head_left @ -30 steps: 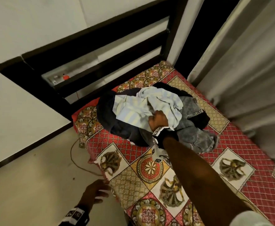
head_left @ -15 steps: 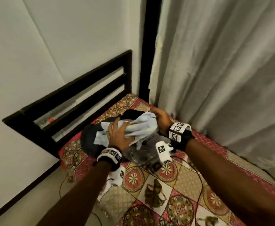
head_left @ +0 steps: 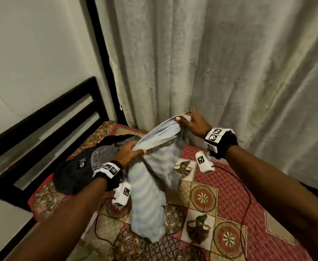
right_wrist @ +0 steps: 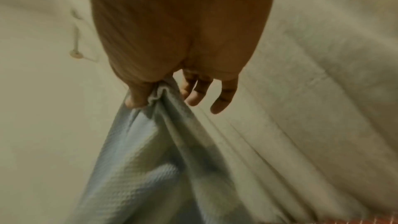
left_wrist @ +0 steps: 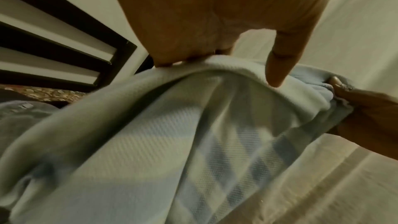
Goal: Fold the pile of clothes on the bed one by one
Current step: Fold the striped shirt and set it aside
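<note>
A pale blue striped garment [head_left: 150, 185] hangs above the bed, held by its top edge between both hands. My left hand [head_left: 130, 152] grips the edge at the left, fingers curled over the cloth [left_wrist: 193, 125]. Higher and to the right, my right hand [head_left: 190, 122] pinches the other end of that edge; the bunched cloth [right_wrist: 155, 142] sits between thumb and forefinger with the other fingers loose. The garment's lower part trails onto the patterned bedspread [head_left: 229, 194]. Behind my left hand lies the rest of the pile: a dark garment [head_left: 73, 174] and grey denim [head_left: 105, 153].
A black slatted headboard [head_left: 41, 129] stands at the left against a white wall. Pale curtains [head_left: 229, 72] hang close behind the bed. A thin black cable [head_left: 246, 193] runs across the bedspread on the right. The bed's left edge drops to the floor.
Both hands have lifted the pale blue garment off the pile and drawn it apart; one second ago only the right hand was on it and the left was down by the bed's side.
</note>
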